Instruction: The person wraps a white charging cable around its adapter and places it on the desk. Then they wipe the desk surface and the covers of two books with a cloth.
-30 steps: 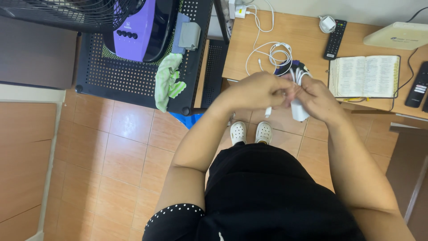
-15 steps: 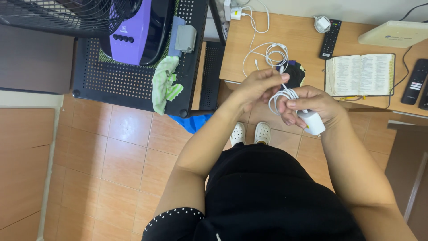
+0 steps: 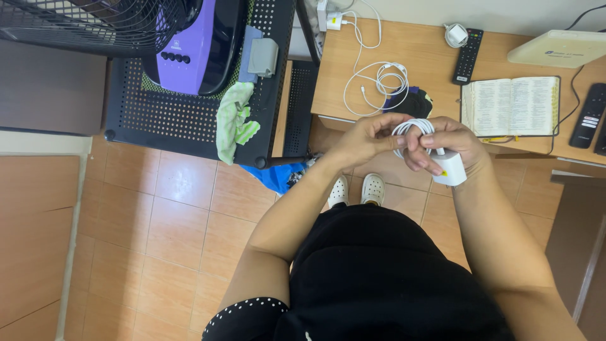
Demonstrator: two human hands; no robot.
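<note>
A wooden desk (image 3: pixel 429 57) carries an open book (image 3: pixel 510 106) and a loose white cable (image 3: pixel 372 79). In front of its edge, the right hand (image 3: pixel 451 144) grips a white charger block (image 3: pixel 451 168) (fingers curled round it), while the left hand (image 3: pixel 366 137) pinches the coiled white cord (image 3: pixel 411 128) looped between both hands.

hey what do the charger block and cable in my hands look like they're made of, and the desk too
Charger block: looks like hard white plastic, smooth, with crisp edges.
Cable: probably rubbery white plastic sheathing, since it coils in loops between the left hand and right hand.
Desk: wood or wood-look laminate, going by the orange-brown grain; which one is unclear.
</note>
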